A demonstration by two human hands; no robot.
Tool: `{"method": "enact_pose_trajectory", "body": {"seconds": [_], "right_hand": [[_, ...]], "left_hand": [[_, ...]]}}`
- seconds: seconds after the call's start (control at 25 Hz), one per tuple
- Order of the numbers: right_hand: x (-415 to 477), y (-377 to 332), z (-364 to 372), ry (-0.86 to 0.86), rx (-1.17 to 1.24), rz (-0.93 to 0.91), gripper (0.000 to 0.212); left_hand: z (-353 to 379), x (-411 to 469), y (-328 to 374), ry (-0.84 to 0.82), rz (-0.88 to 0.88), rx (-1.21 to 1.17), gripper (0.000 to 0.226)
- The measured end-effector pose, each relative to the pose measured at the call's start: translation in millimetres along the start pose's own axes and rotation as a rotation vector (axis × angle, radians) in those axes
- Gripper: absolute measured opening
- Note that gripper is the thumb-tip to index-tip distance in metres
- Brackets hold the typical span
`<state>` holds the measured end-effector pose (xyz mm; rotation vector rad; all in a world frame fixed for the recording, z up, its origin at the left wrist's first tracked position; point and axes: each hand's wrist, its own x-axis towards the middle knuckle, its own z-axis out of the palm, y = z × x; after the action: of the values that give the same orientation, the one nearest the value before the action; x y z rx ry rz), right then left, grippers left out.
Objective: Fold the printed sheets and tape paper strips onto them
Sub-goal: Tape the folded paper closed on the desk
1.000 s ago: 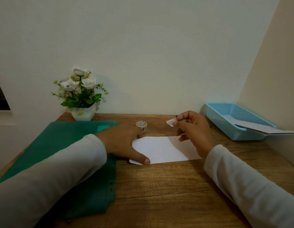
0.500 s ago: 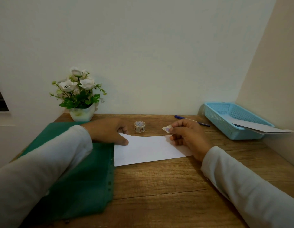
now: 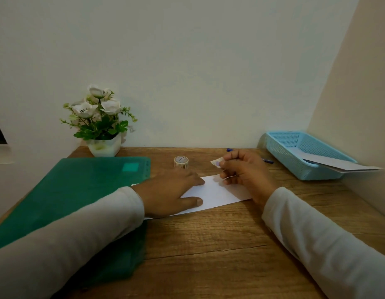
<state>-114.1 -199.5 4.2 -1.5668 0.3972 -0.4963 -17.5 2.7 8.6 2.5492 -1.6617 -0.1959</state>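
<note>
Two hands work at a wooden desk (image 3: 209, 244). The left hand (image 3: 172, 190) lies flat, fingers straight and thumb spread, pressing down the 9 o'clock end of a folded white sheet (image 3: 217, 195) at the desk's centre. The right hand (image 3: 245, 169), at the sheet's 1 o'clock corner, pinches a short patterned tape piece (image 3: 215, 163) between thumb and forefinger, clear of the paper. A thin pale sliver shows under its lower fingers, though what it is cannot be told.

A washi tape roll (image 3: 181, 162) stands at the sheet's 11 o'clock, a green folder (image 3: 83, 190) at 9 o'clock and a blue basket (image 3: 295, 169) holding paper at 2 o'clock.

The likely hazards are that the loose tape may curl and stick to the fingers or to itself, or land crooked. If the left palm eases, the fold could spring open or the sheet slide on the smooth wood.
</note>
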Motion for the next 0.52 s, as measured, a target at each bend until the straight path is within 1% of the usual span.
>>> {"method": "enact_pose_trajectory", "body": {"seconds": [0.12, 0.28, 0.52], "right_hand": [[7.3, -2.5, -17.9, 0.084, -0.065, 0.003, 0.010], [12.5, 1.4, -25.9, 0.086, -0.136, 0.059, 0.013], [17.6, 7.3, -23.8, 0.096, -0.141, 0.089, 0.007]], "left_hand": [[-1.2, -2.1, -0.3, -0.018, -0.035, 0.037, 0.062], [-3.2, -1.7, -1.0, -0.013, -0.052, 0.061, 0.062], [-16.6, -2.8, 0.3, -0.004, 0.002, 0.062, 0.061]]}}
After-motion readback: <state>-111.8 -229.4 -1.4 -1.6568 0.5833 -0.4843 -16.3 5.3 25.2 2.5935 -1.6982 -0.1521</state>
